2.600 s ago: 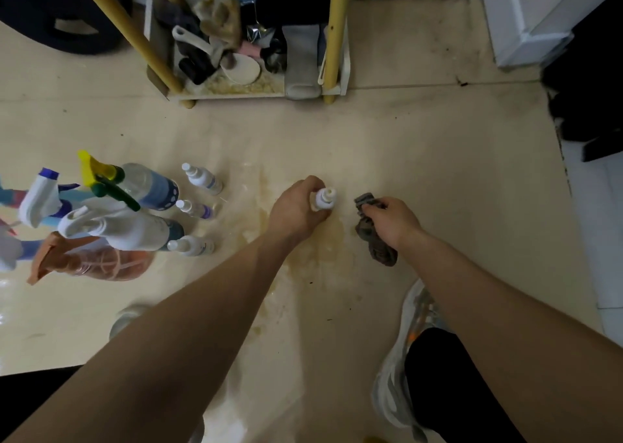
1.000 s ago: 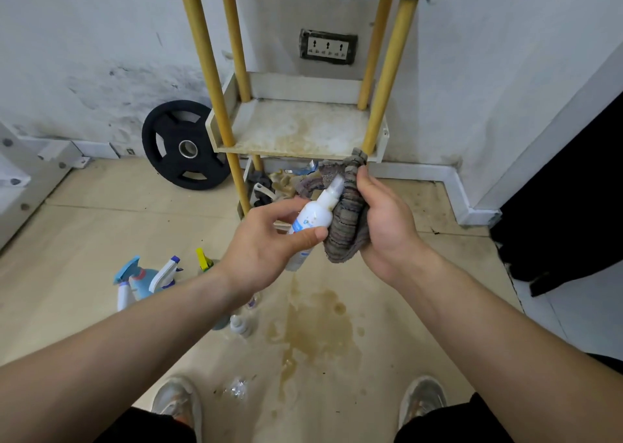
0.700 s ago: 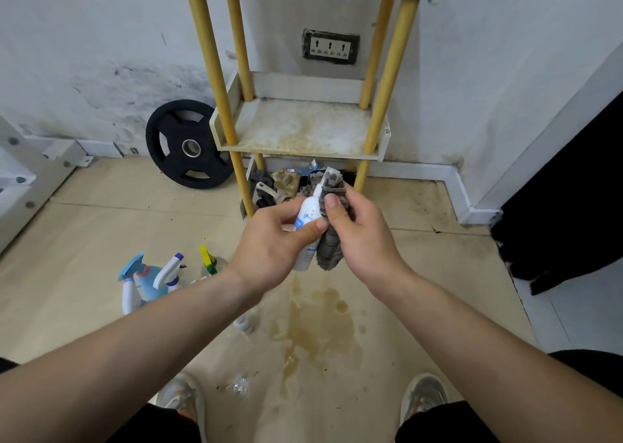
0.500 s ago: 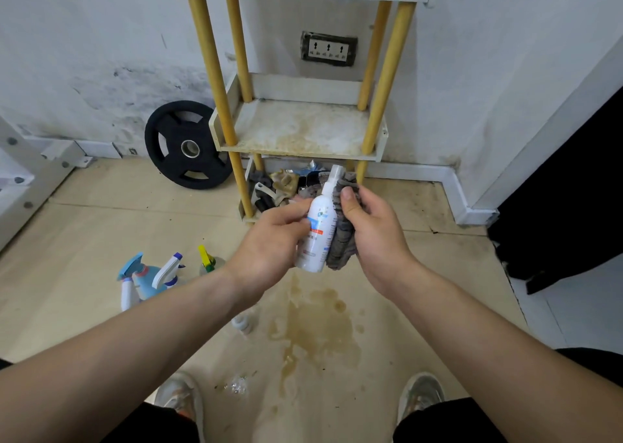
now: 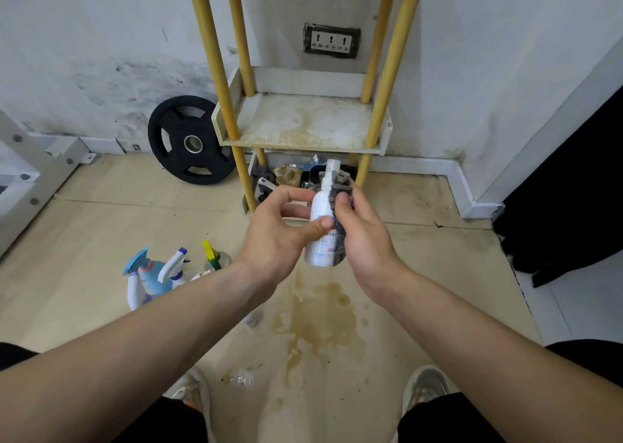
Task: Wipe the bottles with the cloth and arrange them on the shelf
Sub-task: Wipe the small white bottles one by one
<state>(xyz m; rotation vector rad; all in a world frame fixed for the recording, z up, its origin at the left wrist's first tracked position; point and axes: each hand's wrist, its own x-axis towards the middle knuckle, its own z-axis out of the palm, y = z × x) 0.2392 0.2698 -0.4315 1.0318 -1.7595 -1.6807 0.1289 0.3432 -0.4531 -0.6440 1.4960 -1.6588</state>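
Note:
A small white spray bottle (image 5: pixel 320 237) stands upright in front of me, pinched between the thumb and fingers of my left hand (image 5: pixel 279 237). My right hand (image 5: pixel 362 237) holds a grey cloth (image 5: pixel 338 206) wrapped against the bottle's right side, thumb on top. Behind them stands the shelf (image 5: pixel 303 122) with yellow posts and a stained white middle tier. Several more spray bottles (image 5: pixel 161 274) stand on the floor at lower left, partly hidden by my left forearm.
A black weight plate (image 5: pixel 188 139) leans on the wall left of the shelf. The shelf's bottom tier holds assorted clutter (image 5: pixel 286 176). A brown stain (image 5: pixel 320 321) marks the floor between my shoes (image 5: pixel 424 388). A wall socket (image 5: pixel 332 40) sits behind the shelf.
I have stood up from the floor with the bottle and cloth. Over the last second the cloth has slid along the bottle's side and the bottle has turned more upright.

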